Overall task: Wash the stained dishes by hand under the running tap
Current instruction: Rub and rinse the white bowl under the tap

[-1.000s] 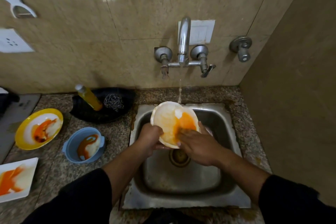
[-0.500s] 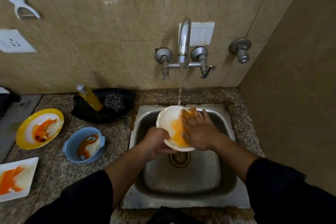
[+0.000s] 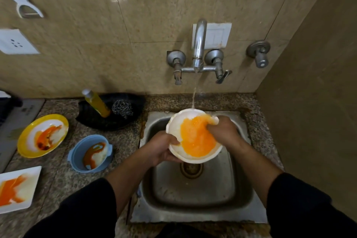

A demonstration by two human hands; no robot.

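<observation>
The white bowl is held tilted above the steel sink, over the drain. A thin stream of water falls from the wall tap onto its rim at 12 o'clock. A blurred orange stain covers most of its inside.

The left hand is clamped on the rim at 8 o'clock, thumb inside and fingers beneath. The right hand is at 2 o'clock on the bowl, its fingers bent over the rim into the orange. I cannot tell whether it grips or only presses.

On the bench, at 9 o'clock from the sink, stand three stained dishes: a blue bowl nearest, a yellow plate beyond it and a white square plate at the edge of view. At 10 o'clock a black tray holds a yellow bottle and a steel scrubber.
</observation>
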